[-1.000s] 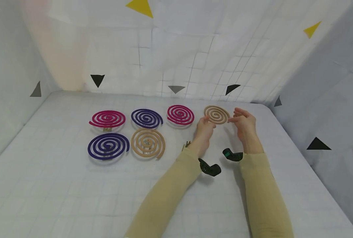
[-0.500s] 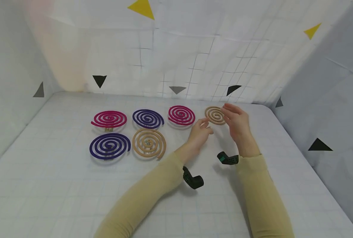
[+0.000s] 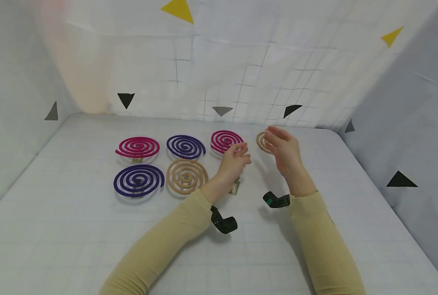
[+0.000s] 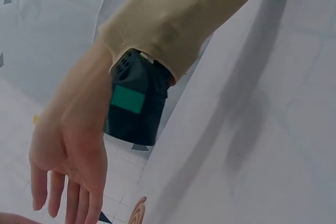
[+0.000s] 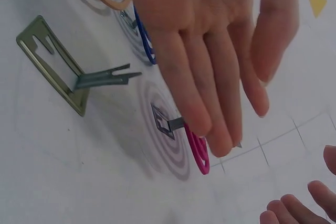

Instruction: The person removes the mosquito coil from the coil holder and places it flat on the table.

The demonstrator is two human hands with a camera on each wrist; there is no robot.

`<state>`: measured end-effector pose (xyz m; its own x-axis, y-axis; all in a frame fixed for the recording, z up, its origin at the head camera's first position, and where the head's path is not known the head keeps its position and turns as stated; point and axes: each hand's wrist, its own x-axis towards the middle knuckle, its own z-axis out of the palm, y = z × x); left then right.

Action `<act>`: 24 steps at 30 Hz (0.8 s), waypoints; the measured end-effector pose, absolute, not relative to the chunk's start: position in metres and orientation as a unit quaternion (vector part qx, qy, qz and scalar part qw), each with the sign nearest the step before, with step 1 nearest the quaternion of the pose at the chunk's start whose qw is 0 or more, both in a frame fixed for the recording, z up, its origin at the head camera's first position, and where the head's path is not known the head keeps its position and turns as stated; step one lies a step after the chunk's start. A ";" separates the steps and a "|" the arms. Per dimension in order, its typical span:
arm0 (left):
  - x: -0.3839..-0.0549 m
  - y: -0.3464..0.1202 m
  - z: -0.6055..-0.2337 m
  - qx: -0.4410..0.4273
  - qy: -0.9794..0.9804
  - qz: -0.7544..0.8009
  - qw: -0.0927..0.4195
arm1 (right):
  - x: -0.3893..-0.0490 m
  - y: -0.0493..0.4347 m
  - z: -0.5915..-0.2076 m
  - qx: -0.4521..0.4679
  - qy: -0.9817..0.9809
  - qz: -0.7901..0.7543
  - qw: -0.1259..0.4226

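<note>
My left hand [image 3: 228, 168] is in the air with fingers extended, overlapping the front of a pink mosquito coil [image 3: 221, 138] in the head view. Nothing is in its fingers; the right wrist view shows this hand [image 5: 202, 19] large, palm visible. A bare metal coil stand [image 3: 234, 188] lies just beside that hand, its forked prong upright in the right wrist view. To the right, my right hand [image 3: 284, 153] is raised, fingers fairly straight, holding nothing. It hides much of a tan mosquito coil [image 3: 260, 142] behind it. The left wrist view shows the right hand [image 4: 73, 140] hanging free.
Further left are a purple coil [image 3: 186, 146] and a pink coil [image 3: 139, 146] at the back. In front of them are a tan coil [image 3: 187, 176] and a purple coil [image 3: 139, 180]. Stands show under several coils. White walls enclose the table [image 3: 174, 254].
Both hands have come away from the edges of the far-right tan coil. The left hand moved left towards the pink coil; the right hand shifted left, now covering much of the tan coil.
</note>
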<state>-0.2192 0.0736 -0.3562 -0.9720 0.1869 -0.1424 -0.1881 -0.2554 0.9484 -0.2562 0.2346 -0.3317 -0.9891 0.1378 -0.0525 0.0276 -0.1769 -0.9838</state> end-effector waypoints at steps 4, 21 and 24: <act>-0.221 0.070 -0.353 -0.004 0.597 0.796 0.104 | -0.255 0.229 -0.334 -0.057 -0.650 0.757 0.032; -0.237 0.047 -0.355 -0.034 0.595 0.802 -0.029 | -0.255 0.221 -0.340 -0.052 -0.657 0.752 0.004; -0.238 0.044 -0.355 -0.044 0.591 0.805 -0.034 | -0.255 0.220 -0.342 -0.048 -0.663 0.747 0.005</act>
<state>-0.2383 0.0442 -0.3547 -0.9939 -0.1061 -0.0307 0.0024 -0.2985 0.9544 -0.2551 0.2205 -0.3420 -0.9954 0.0711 -0.0645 0.0557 -0.1205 -0.9912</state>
